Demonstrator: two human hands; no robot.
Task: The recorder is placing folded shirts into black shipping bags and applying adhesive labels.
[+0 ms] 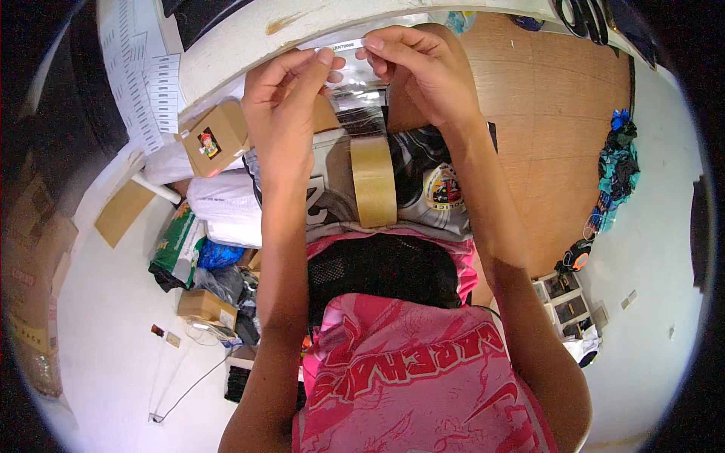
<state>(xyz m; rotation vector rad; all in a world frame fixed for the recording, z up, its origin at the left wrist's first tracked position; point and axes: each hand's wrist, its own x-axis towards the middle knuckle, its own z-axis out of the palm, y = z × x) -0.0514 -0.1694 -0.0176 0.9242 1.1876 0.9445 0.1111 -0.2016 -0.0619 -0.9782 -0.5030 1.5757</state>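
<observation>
A small white label strip (347, 46) with dark print is stretched between my two hands at the table edge. My left hand (291, 83) pinches its left end between thumb and fingers. The right end is pinched by my right hand (424, 69). Just below the label, shiny clear plastic (355, 98) lies over my lap. Nearer to me, a wide roll of tan packing tape (374, 181) rests between my thighs, on my grey and black shorts.
White sheets of printed labels (140, 79) hang over the white table's edge (302, 38). An open cardboard box (215, 140) and white plastic packages (226, 208) stand to the left. At the right, dark and teal bundles (619, 162) lie along the wall beside the brown floor (544, 106).
</observation>
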